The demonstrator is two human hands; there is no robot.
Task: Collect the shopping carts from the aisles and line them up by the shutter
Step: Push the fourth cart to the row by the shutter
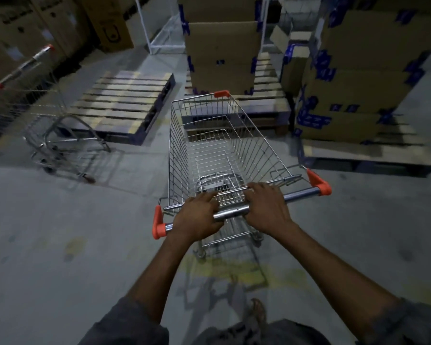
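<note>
1. Head view: looks down past two bare forearms and dark sleeves at a shopping cart point(224, 155) on the grey concrete floor point(60, 220).
2. Shows left grip point(197, 217) closed round the chrome handle bar point(301, 194), fingers curled over it near the bar's left end.
3. Shows right grip point(266, 207) closed round the same bar just right of the middle, fingertips reaching the basket's rear wire rim.
4. Places the cart straight ahead, centre frame, wire basket pointing away, with an orange cap at each end of the bar and one on the far front corner.
5. Puts the cart's nose near a wooden pallet point(264, 100) carrying a tall stack of cardboard boxes point(222, 53).
6. Shows a second cart point(42, 115) at left, well apart from the held one, blurred, beside a bare pallet point(125, 98).
7. Shows more taped boxes point(358, 70) stacked on another pallet at right, blue tape on the edges.
8. Shows a faded yellow floor marking point(234, 270) under the cart's rear wheels.
9. Catches a sandalled foot point(256, 312) at bottom centre.
</note>
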